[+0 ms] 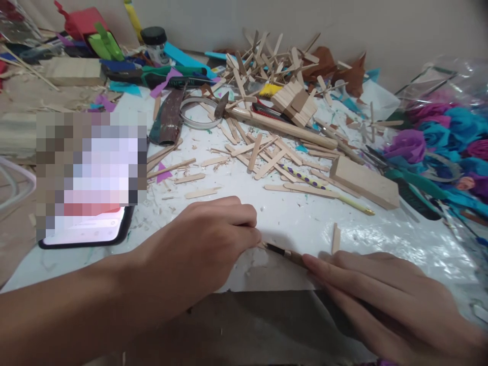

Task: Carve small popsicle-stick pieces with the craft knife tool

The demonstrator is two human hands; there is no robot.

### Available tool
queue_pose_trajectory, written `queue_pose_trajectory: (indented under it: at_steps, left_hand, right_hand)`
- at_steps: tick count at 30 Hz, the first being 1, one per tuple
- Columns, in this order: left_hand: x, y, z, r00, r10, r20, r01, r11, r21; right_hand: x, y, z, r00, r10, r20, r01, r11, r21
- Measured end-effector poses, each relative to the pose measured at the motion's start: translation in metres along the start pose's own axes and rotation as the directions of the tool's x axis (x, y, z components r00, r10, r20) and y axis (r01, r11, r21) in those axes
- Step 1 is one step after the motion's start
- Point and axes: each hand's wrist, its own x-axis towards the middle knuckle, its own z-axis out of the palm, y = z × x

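Note:
My left hand (224, 234) is closed near the front edge of the white sheet (282, 218), pinching a small piece of wooden stick (263, 245) whose tip shows at its fingertips. From the right, my right hand (366, 284) grips a slim knife (284, 251) with a dark blade and a brownish handle. The blade points left and meets the stick close to my left fingertips. A short stick piece (336, 239) lies just beyond my right hand.
A phone (87, 229) lies at the left. Behind my hands are scattered craft sticks (267, 157), a hammer (282, 124), a spotted pencil (328, 190) and a wood block (364, 183). Green-handled scissors (415, 188) and crepe flowers (434, 132) sit at the right.

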Motion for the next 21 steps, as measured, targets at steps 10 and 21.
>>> queue_pose_trajectory:
  at_steps: [10,21]
  left_hand:
    - [0.001,0.001,-0.003,0.999,0.034,-0.023,-0.031,0.995,0.091]
    - [0.004,0.01,0.002,0.999,0.011,-0.032,-0.007,0.993,0.121]
  right_hand:
    - [-0.002,0.001,0.001,0.991,0.098,-0.086,-0.092,0.993,0.074]
    - [0.001,0.0,0.0,0.95,0.248,-0.188,-0.205,0.953,0.223]
